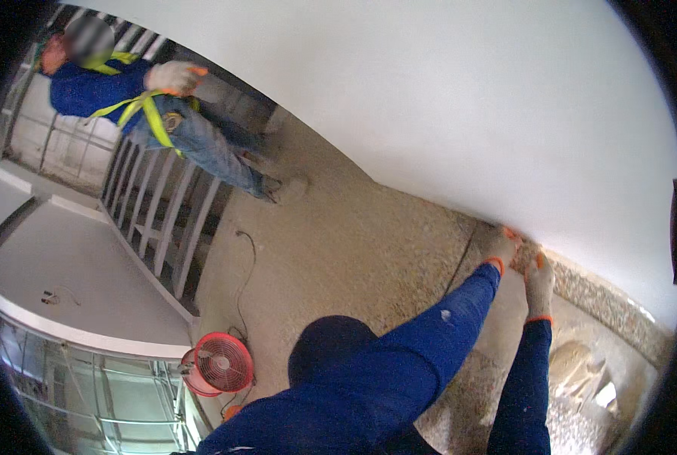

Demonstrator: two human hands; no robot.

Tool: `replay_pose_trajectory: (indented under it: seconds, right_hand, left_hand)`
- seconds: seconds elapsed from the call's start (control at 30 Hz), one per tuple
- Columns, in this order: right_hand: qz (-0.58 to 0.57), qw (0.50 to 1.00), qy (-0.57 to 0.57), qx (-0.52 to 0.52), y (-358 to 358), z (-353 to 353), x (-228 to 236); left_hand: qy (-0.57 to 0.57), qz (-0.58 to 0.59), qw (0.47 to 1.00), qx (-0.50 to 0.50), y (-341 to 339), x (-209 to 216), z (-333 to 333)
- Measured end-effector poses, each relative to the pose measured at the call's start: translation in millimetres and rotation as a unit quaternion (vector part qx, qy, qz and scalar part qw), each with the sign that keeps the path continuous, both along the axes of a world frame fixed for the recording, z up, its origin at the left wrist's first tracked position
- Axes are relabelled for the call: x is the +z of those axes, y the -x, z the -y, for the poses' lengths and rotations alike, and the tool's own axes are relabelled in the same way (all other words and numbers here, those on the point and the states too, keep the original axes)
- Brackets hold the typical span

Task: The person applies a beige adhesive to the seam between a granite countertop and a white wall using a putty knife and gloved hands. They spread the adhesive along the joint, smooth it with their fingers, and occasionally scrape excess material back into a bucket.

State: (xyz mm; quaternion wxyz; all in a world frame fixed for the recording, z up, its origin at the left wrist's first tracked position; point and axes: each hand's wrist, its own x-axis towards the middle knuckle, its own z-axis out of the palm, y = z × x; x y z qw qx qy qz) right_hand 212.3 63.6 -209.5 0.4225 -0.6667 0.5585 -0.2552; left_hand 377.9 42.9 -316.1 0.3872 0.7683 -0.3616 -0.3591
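We look down at a person's two gloved hands at the foot of a smooth white wall (460,98). Along the wall's base lies a narrow speckled stone strip (608,299); its long axis follows the wall, running from the hands toward the lower right. The left hand (503,247) is at the strip's visible left end, close against the wall; the right hand (539,285) is just beside it, on the near side of the strip and nearer to its long remaining stretch.

The right hand's orange fingertips reach up to the strip's edge. The left hand's fingers look bent, though we cannot tell whether either hand grasps the strip or merely presses on it, nor how far open they are.

Below the strip sits a tan heap (575,365), its material unclear. Well apart, at lower left, stand a red fan (225,362) and, at upper left, a co-worker (145,114).
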Motion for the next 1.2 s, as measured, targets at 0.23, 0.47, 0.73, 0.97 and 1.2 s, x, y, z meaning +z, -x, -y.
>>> replay_pose_trajectory:
  seconds: [0.23, 0.47, 0.73, 0.97, 1.2]
  right_hand:
    - [0.019, 0.996, 0.019, -0.085, 4, 8, -18]
    - [-0.027, 0.998, -0.04, -0.042, 20, 11, 1]
    - [-0.115, 0.989, 0.039, -0.083, 38, -4, 22]
    - [-0.315, 0.947, 0.004, 0.056, 7, -13, 52]
    - [-0.331, 0.939, -0.071, 0.052, -12, 7, 50]
  left_hand:
    - [0.065, -0.098, 0.992, 0.054, 13, -38, 9]
    - [-0.052, 0.12, 0.989, -0.064, -13, 2, -20]
    - [-0.111, 0.206, 0.966, -0.109, -19, 77, -35]
    - [-0.096, 0.209, 0.969, -0.092, -19, 82, -28]
    - [-0.155, 0.181, 0.967, -0.089, -35, 93, -39]
